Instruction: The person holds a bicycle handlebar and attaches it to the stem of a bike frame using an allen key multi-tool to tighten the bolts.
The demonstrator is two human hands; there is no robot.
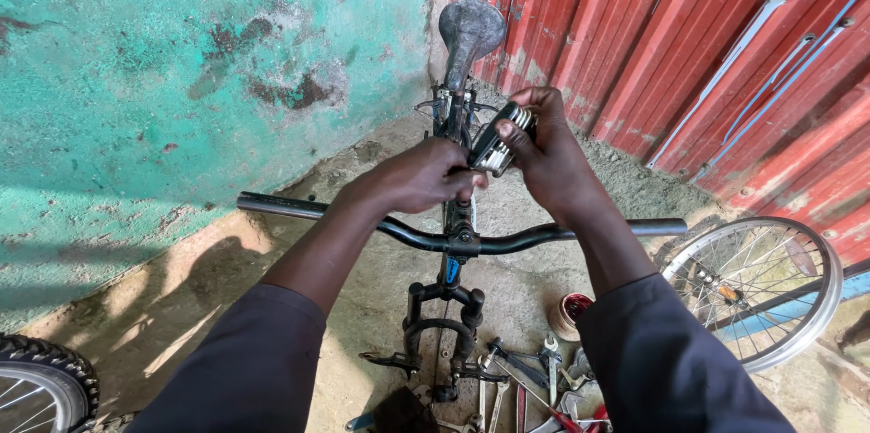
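Gripping a black-and-silver folding multi-tool (497,141) above the bicycle handlebar (381,225): right hand (548,148) clasps its upper end, thumb across the body; left hand (421,175) pinches the lower end, possibly a folded-out bit. Saddle (469,30) beyond; spanners (535,370) on the ground below.

I'm in a rough outdoor bike-repair spot: bare dirt ground (272,306), a peeling green wall (136,80) at ten o'clock, red sheet metal (680,34) at two, a loose wheel (757,288) at four, spanners (535,379) scattered at six (all well used).
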